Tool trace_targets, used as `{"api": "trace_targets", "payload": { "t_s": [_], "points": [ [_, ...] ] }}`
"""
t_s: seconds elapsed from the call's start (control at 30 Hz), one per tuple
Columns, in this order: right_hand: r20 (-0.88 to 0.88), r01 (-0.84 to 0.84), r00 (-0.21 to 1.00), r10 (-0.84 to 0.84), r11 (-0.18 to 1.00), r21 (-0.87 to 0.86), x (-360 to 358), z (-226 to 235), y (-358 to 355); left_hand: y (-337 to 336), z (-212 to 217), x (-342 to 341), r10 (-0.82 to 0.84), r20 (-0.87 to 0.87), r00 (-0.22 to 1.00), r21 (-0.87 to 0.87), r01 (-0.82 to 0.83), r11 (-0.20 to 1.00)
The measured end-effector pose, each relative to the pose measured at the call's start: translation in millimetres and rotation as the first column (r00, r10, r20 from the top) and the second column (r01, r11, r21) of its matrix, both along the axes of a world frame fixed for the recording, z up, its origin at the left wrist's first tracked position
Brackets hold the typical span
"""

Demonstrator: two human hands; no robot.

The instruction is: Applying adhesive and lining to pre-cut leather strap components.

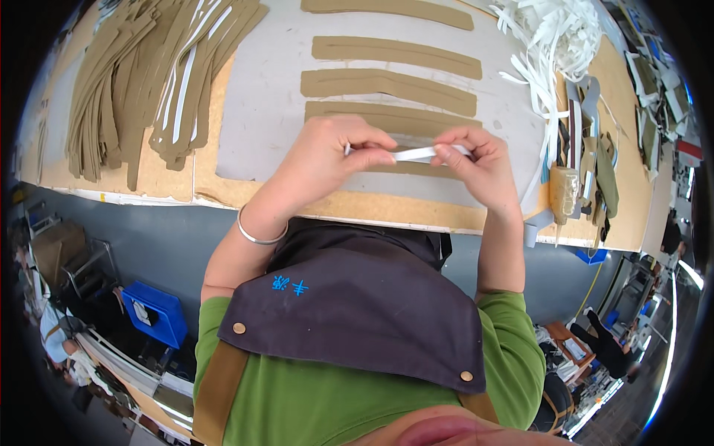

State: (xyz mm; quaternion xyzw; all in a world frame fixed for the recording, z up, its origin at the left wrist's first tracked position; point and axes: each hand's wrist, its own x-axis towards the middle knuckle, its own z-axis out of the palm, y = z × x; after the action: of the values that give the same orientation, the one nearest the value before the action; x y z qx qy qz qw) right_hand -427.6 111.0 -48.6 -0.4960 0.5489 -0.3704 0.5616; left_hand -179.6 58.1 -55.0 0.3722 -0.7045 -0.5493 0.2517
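Observation:
A narrow white strip [414, 154] is stretched between my two hands over the near part of a grey mat [260, 97]. My left hand [332, 146] pinches one end between thumb and fingers, and a bit of white shows behind the fingers. The other end is pinched in my right hand [480, 157]. Under and beyond my hands lie several long khaki fabric strips [390, 89], spaced one behind another across the mat. The nearest strip is partly hidden by my hands.
Bundles of khaki strips [111, 89] lie at left, with white strips on some. A tangled heap of white strips [558, 33] fills the back right, trailing toward the front. A taped tan block [564, 189] and scraps sit near the right front edge. A blue bin [154, 312] stands lower left.

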Motion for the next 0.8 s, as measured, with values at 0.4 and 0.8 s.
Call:
{"api": "trace_targets", "payload": {
  "t_s": [0.4, 0.8],
  "points": [
    [-0.182, 0.225, 0.952, -0.245, 0.967, -0.122, -14, -27, -15, -25, -13, 10, 0.089, 0.21, 0.974, 0.129, -0.118, 0.985],
    [-0.673, 0.103, 0.66, -0.334, 0.928, -0.358, -16, -38, -20, -24, -31, 3, 0.377, 0.3, 0.877, -0.403, -0.242, 0.883]
  ]
}}
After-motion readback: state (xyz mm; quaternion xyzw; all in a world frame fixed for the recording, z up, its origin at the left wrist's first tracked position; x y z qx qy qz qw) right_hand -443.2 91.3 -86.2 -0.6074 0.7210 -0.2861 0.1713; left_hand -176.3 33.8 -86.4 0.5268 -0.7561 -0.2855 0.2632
